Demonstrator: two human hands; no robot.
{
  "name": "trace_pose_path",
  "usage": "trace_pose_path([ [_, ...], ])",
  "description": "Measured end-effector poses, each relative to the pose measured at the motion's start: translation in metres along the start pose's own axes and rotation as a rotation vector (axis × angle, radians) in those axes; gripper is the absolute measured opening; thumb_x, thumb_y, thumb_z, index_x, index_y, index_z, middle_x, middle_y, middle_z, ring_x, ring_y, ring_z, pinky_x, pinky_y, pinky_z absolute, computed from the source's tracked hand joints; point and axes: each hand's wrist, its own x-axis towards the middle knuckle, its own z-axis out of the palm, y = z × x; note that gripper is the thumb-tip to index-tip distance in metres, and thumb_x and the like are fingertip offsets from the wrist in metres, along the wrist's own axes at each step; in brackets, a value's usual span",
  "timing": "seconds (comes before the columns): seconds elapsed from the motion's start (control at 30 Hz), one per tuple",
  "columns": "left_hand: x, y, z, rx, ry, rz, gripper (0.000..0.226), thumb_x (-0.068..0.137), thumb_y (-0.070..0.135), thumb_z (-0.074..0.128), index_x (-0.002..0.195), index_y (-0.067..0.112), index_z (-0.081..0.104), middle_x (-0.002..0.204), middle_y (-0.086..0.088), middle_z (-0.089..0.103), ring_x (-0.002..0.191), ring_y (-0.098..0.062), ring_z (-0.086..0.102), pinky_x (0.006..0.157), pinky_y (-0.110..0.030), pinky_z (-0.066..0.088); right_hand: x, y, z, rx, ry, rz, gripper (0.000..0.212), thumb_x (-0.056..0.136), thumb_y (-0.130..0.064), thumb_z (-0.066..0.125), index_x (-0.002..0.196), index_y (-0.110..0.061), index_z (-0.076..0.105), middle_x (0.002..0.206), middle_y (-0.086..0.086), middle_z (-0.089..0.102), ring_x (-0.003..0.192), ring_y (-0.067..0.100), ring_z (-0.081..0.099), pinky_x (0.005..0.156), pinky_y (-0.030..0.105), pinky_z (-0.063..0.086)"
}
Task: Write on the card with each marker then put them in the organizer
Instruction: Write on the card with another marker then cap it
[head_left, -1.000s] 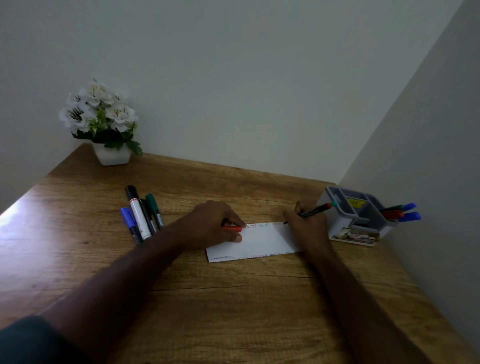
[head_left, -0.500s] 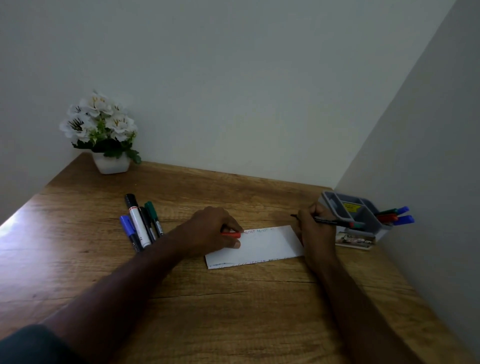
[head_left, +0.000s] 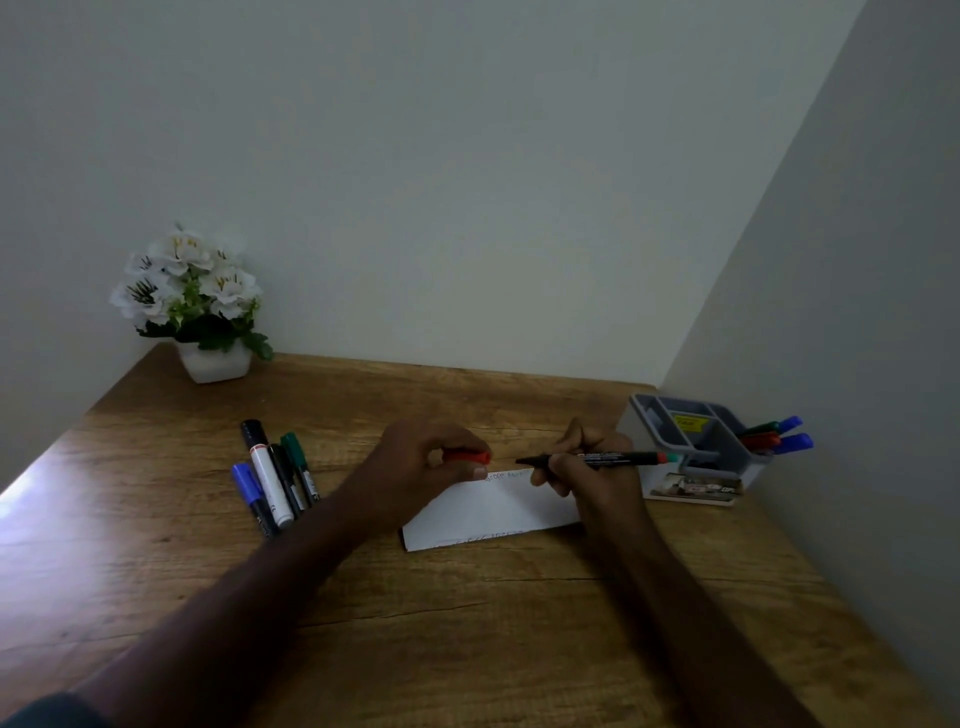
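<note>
Wooden desk (head_left: 467, 623) set in a corner of plain pale walls; I place everything relative to the white card (head_left: 498, 512) lying flat mid-desk.

My left hand (head_left: 415, 478) sits at the card's left end, forearm coming in diagonally from the lower left, knuckles up, fingers curled around a red cap (head_left: 467, 457) pinched just above the card's top-left corner. Thumb tip touches the card edge.

My right hand (head_left: 587, 467) covers the card's right end, forearm running in from the lower right. Fingers wrap a black marker (head_left: 597, 459) held nearly level, tip pointing left toward the red cap, close but apart from it. Tail end shows a red band and a green tip pointing right. Tip hangs over the card's top edge; contact with the card, cannot tell. Faint writing along the card's top and bottom edges, unreadable.

Left of the card: loose markers (head_left: 275, 478) lying side by side, blue, white-barrelled, black, green.

Right of the card: grey organizer (head_left: 691, 441), with blue, red and green markers (head_left: 774, 439) sticking out of its right compartment. Small printed card (head_left: 693, 488) at its base.

Far left of the card, at the back wall: white flowers in a white pot (head_left: 208, 312).
</note>
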Motion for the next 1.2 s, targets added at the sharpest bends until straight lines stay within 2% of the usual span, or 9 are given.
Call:
trace_pose_path([
  [0.23, 0.002, -0.003, 0.0, 0.046, -0.015, 0.003, 0.023, 0.082, 0.029, 0.073, 0.105, 0.026, 0.071, 0.098, 0.022, 0.065, 0.094, 0.002, 0.06, 0.074, -0.01, 0.045, 0.001, 0.002, 0.008, -0.065, -0.038, -0.093, 0.019, 0.082, -0.006, 0.063, 0.067, -0.017, 0.067, 0.069, 0.01, 0.067, 0.068, 0.02, 0.063, 0.063, 0.026, 0.049],
  [0.4, 0.003, -0.005, 0.003, 0.065, -0.007, 0.039, 0.025, 0.08, 0.032, 0.076, 0.103, 0.024, 0.073, 0.093, 0.016, 0.068, 0.087, -0.002, 0.062, 0.072, -0.021, 0.049, 0.0, -0.001, 0.013, -0.067, -0.086, -0.084, 0.011, 0.082, 0.001, 0.063, 0.071, 0.001, 0.064, 0.07, 0.016, 0.065, 0.066, 0.017, 0.062, 0.061, 0.023, 0.049],
  [0.57, 0.003, 0.006, 0.006, 0.016, 0.001, 0.112, 0.031, 0.075, 0.043, 0.072, 0.098, 0.022, 0.076, 0.088, 0.013, 0.071, 0.081, -0.004, 0.064, 0.068, -0.02, 0.049, -0.002, -0.001, 0.016, -0.015, -0.144, -0.06, 0.014, 0.084, 0.0, 0.068, 0.079, 0.008, 0.058, 0.071, 0.02, 0.068, 0.061, 0.019, 0.063, 0.056, 0.029, 0.049],
  [0.63, 0.002, 0.011, 0.006, -0.029, 0.011, 0.113, 0.032, 0.073, 0.046, 0.07, 0.094, 0.022, 0.076, 0.085, 0.013, 0.072, 0.08, -0.005, 0.065, 0.067, -0.021, 0.051, -0.002, -0.001, 0.017, 0.014, -0.178, -0.028, 0.015, 0.086, 0.0, 0.07, 0.08, 0.005, 0.058, 0.072, 0.021, 0.069, 0.059, 0.021, 0.062, 0.055, 0.033, 0.049],
  [0.7, 0.001, 0.015, 0.006, -0.047, 0.021, 0.127, 0.026, 0.073, 0.042, 0.071, 0.089, 0.022, 0.077, 0.079, 0.016, 0.07, 0.076, -0.005, 0.065, 0.065, -0.017, 0.048, -0.001, 0.0, 0.018, -0.015, -0.191, -0.029, 0.014, 0.085, -0.006, 0.074, 0.075, -0.008, 0.064, 0.069, 0.014, 0.069, 0.06, 0.021, 0.062, 0.058, 0.031, 0.05],
  [0.83, -0.001, 0.021, 0.007, -0.047, 0.063, 0.144, 0.006, 0.076, 0.015, 0.079, 0.082, 0.018, 0.078, 0.073, 0.018, 0.067, 0.071, -0.004, 0.063, 0.062, -0.009, 0.041, -0.001, -0.002, 0.02, 0.023, -0.191, -0.026, 0.021, 0.082, -0.009, 0.076, 0.066, -0.019, 0.067, 0.064, 0.001, 0.066, 0.059, 0.016, 0.058, 0.059, 0.025, 0.048],
  [1.0, -0.003, 0.021, 0.007, -0.029, 0.093, 0.151, 0.005, 0.076, 0.015, 0.076, 0.08, 0.018, 0.078, 0.072, 0.012, 0.07, 0.068, -0.007, 0.063, 0.059, -0.012, 0.042, -0.002, -0.001, 0.022, 0.005, -0.231, 0.017, 0.022, 0.084, -0.011, 0.074, 0.076, 0.005, 0.063, 0.067, 0.004, 0.067, 0.064, 0.016, 0.062, 0.065, 0.026, 0.049],
  [1.1, -0.004, 0.023, 0.008, -0.02, 0.098, 0.138, 0.005, 0.076, 0.024, 0.075, 0.079, 0.021, 0.077, 0.072, 0.01, 0.072, 0.066, -0.007, 0.064, 0.058, -0.015, 0.045, -0.002, -0.001, 0.02, -0.007, -0.24, 0.015, 0.015, 0.083, -0.012, 0.076, 0.072, -0.01, 0.067, 0.069, 0.006, 0.065, 0.067, 0.017, 0.062, 0.068, 0.028, 0.049],
  [1.2, -0.002, 0.022, 0.008, -0.042, 0.107, 0.111, 0.02, 0.075, 0.039, 0.071, 0.081, 0.021, 0.078, 0.075, 0.011, 0.073, 0.069, -0.005, 0.067, 0.061, -0.026, 0.053, -0.001, 0.0, 0.021, -0.061, -0.22, -0.015, 0.017, 0.081, -0.014, 0.079, 0.072, -0.023, 0.068, 0.073, 0.002, 0.066, 0.074, 0.017, 0.064, 0.07, 0.032, 0.051],
])
